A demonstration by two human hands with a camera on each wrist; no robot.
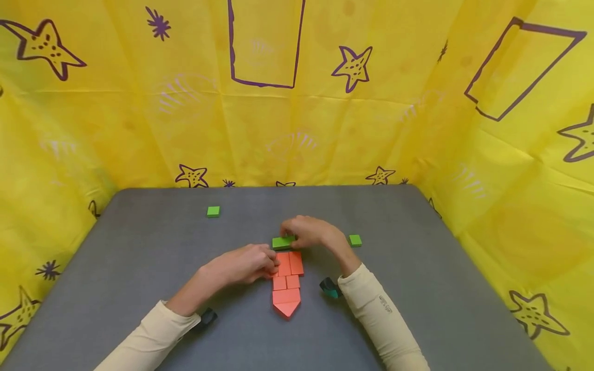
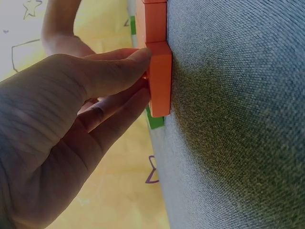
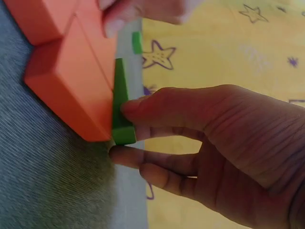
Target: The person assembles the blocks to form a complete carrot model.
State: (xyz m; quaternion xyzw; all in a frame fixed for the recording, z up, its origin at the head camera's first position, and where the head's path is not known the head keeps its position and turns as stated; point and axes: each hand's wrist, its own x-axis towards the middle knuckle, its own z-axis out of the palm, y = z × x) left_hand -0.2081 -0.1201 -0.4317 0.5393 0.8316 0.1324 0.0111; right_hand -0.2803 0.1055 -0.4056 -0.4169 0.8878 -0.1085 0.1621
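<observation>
Several orange wooden blocks [image 1: 286,296] lie together on the table in a shape with a pointed near end. My left hand [image 1: 250,263] is at the left side of its wide far part. In the left wrist view, its thumb and fingertips pinch an orange block [image 2: 160,81] at the end of the row. My right hand [image 1: 307,231] reaches in from the right and grips a long green block [image 1: 281,243] just beyond the orange ones. The right wrist view shows the thumb on one face of this green block [image 3: 122,95], fingers behind it.
One small green square block [image 1: 213,211] lies far left, and another green square block [image 1: 355,240] lies right of my right hand. Dark wrist-worn devices show below both wrists. A yellow patterned curtain [image 1: 260,129] borders the grey table [image 1: 153,242] behind and at the sides.
</observation>
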